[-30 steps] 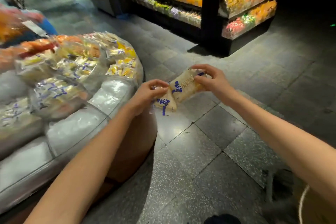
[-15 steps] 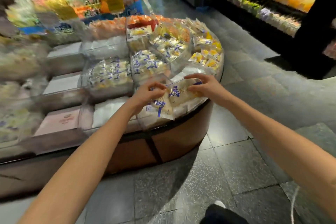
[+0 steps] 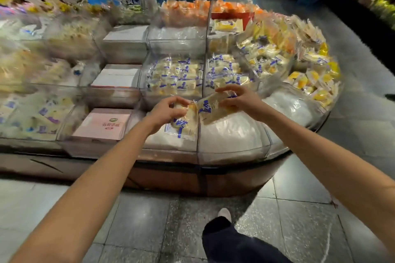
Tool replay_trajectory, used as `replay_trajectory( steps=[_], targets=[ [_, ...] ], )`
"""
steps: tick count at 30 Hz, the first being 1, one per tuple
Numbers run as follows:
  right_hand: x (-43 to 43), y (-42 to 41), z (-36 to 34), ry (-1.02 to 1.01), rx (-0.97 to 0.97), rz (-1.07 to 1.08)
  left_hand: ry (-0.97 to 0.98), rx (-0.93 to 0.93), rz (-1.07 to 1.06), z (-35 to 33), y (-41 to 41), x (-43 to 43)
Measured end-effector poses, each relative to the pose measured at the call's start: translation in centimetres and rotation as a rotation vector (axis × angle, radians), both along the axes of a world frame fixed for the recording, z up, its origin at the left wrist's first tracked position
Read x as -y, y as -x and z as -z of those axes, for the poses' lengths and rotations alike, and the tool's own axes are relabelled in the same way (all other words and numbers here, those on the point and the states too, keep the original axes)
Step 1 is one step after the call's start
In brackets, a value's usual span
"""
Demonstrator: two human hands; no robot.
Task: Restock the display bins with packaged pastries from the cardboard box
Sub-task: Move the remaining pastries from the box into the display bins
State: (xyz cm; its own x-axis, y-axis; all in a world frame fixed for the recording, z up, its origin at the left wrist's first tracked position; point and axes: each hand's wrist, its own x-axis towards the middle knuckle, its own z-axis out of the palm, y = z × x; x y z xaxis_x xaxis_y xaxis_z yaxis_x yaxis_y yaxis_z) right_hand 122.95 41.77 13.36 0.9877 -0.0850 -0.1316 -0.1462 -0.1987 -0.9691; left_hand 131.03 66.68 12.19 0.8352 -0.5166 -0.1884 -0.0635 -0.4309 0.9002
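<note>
— While the round display stand (image 3: pixel 192 177) fills most of the view, where do the pastries sit?
— Over its clear front bins (image 3: pixel 233 156), above the divider between two bins lined with white plastic. Just behind is a bin of like packets (image 3: pixel 175 77), printed in blue.
— And the hands?
— The left hand (image 3: pixel 166 111) curls its fingers, pinching the top of one packaged pastry (image 3: pixel 183 126). Its long axis hangs roughly upright, lower end pointing down into the bin. The right hand (image 3: pixel 241 100) clamps fingers and thumb on the far end of a second packet (image 3: pixel 210 109), which slants from lower left up to the right.
— Do they touch?
— Their near ends overlap.
</note>
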Motion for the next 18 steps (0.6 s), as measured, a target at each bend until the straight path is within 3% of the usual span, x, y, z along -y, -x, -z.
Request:
replay_trajectory(
  steps=[10, 18],
  targets=[
    [1.6, -15.4, 1.2, 0.072, 0.034, 0.059, 0.008, -0.031, -0.047, 2.3, -16.0, -1.9],
    [-1.8, -24.6, 2.4, 0.088, -0.018, -0.024, -0.019, -0.031, -0.040, 3.4, -25.4, -4.3]
  ],
)
